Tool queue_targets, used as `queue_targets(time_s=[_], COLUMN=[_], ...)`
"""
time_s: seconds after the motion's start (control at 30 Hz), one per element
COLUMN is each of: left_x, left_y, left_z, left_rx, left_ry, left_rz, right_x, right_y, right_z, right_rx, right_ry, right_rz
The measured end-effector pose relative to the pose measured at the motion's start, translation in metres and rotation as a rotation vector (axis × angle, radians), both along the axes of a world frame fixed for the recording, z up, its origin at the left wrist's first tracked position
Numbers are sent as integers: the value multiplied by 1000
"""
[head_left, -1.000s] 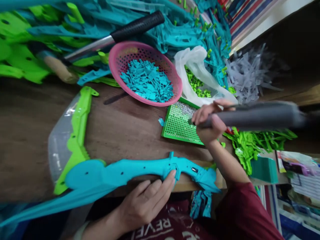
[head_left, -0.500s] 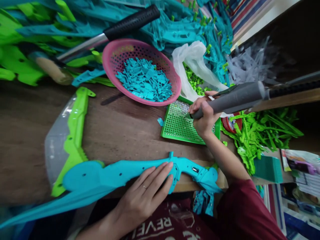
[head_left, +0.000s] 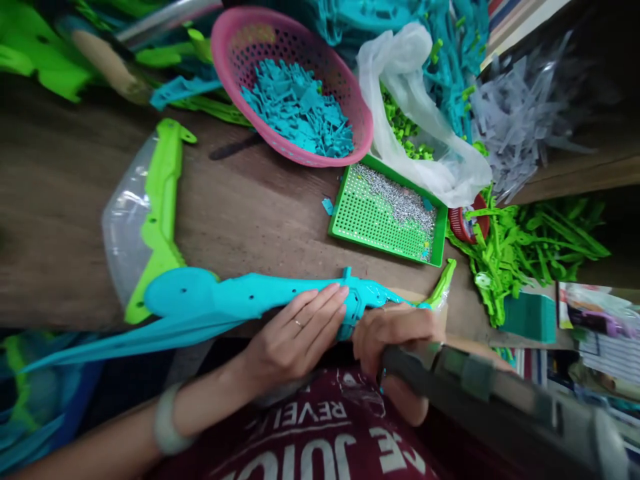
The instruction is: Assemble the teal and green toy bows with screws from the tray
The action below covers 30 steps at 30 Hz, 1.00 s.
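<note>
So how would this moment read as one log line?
left hand: flat on teal toy part | right hand: gripping grey power tool at part | green tray: screws

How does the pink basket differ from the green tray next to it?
The pink basket is round, deep and holds teal plastic bits; the green tray is rectangular, shallow and holds small silvery screws. Both are perforated plastic and sit on the wooden table.

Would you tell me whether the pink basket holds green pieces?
No, the pink basket holds a heap of teal plastic pieces; no green ones show inside it.
</note>
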<state>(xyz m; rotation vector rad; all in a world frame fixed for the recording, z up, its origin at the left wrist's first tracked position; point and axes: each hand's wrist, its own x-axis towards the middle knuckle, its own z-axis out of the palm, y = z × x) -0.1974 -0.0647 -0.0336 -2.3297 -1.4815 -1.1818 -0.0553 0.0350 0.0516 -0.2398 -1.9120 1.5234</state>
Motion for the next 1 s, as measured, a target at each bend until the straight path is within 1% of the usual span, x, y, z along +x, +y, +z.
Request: queue_targets(time_s=[0.07, 0.1, 0.17, 0.2, 0.23, 0.27, 0.3, 0.33, 0.37, 0.4, 0.47, 0.5, 0.53, 0.57, 0.6, 0.63, 0.67, 0.7, 0.73, 0.77, 0.8, 0.83, 0.87, 0.93, 1.0], left_x=[0, 1, 1, 1, 1, 1, 0, -2, -5, -9, -18, -21, -21, -19, -14, -7, 2, 12, 21, 29, 35, 40, 42, 42, 37], left_y=[0, 0, 1, 1, 1, -1, -3, -6, -9, -10, -1, 12, 31, 57, 88, 124, 160, 195, 227, 254, 275, 290, 299, 306, 305], left_z=[-1, -2, -3, -3, -3, -2, 1, 5, 11, 19, 39, 51, 62, 73, 82, 90, 96, 99, 100, 99, 95, 91, 86, 79, 79], left_rx=[20, 24, 33, 31, 25, 20, 5, -24, -64, -107, -179, -188, -177, -137, -111, -132, -234, -283, -287, -288, -292, -292, -298, -314, -341], left_ry=[19, 23, 23, 25, 28, 27, 29, 30, 27, 20, -6, -20, -30, -18, 24, 112, 230, 339, 374, 404, 433, 447, 460, 469, 447], left_rz=[7, 11, 17, 15, 11, 9, 9, 7, 0, -16, -63, -98, -117, -150, -191, -218, -210, -243, -253, -274, -300, -321, -341, -367, -370], right_x=[-3, -6, -11, -12, -12, -10, -6, 0, 6, 13, 25, 29, 31, 31, 31, 30, 30, 31, 34, 39, 46, 53, 62, 76, 82], right_y=[11, 15, 19, 21, 22, 24, 28, 34, 43, 55, 86, 103, 120, 135, 148, 158, 164, 167, 168, 166, 164, 160, 157, 152, 150], right_z=[-8, -11, -13, -12, -8, -1, 9, 20, 32, 43, 58, 60, 60, 58, 53, 49, 44, 41, 38, 36, 34, 33, 33, 31, 29], right_rx=[83, 132, 212, 231, 220, 175, 112, 45, -1, -16, 62, 119, 164, 192, 196, 186, 165, 143, 131, 130, 137, 150, 161, 172, 164], right_ry=[-13, 43, 240, 298, 293, 238, 157, 81, 51, 65, 203, 277, 340, 381, 398, 401, 396, 393, 396, 398, 399, 396, 385, 363, 363], right_rz=[199, 280, 383, 434, 466, 453, 395, 282, 140, -15, -285, -398, -496, -581, -654, -709, -746, -771, -784, -786, -786, -786, -786, -784, -769])
